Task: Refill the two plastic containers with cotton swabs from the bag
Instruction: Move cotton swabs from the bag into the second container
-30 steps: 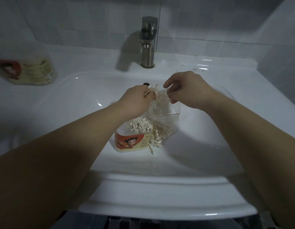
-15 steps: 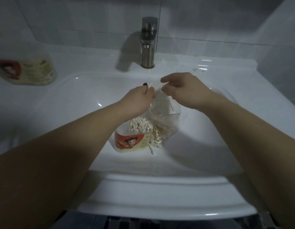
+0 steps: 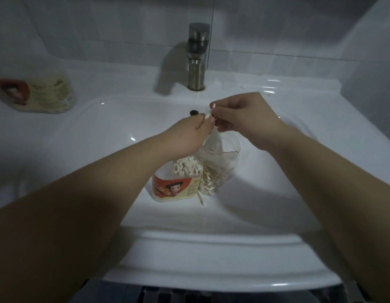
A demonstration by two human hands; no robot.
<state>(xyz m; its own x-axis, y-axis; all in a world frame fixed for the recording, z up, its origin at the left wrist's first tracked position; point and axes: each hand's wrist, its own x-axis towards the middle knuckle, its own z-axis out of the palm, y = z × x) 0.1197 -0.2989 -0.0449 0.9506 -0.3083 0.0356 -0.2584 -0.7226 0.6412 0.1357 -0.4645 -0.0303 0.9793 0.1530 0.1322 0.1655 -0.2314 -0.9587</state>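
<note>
An open plastic container (image 3: 174, 189) with an orange cartoon label stands in the sink basin, packed with white cotton swabs (image 3: 186, 168). Right beside it sits a clear plastic bag (image 3: 218, 169) holding more swabs. Above the bag, my left hand (image 3: 187, 136) pinches a few cotton swabs (image 3: 208, 115) by their stems. My right hand (image 3: 244, 117) pinches the bag's top edge and a swab tip, almost touching the left fingers. One loose swab (image 3: 201, 199) lies in front of the bag. A second container (image 3: 36, 95) lies on its side on the counter, far left.
The white sink basin (image 3: 128, 136) has a dark drain hole (image 3: 193, 112) just behind my hands. A metal faucet (image 3: 197, 57) stands at the back against the tiled wall. The basin's front rim (image 3: 211, 241) runs below my forearms.
Both hands have drifted slightly back and up over the bag. The right hand's fingers have closed in on the swabs held by the left hand. Container and bag stay put.
</note>
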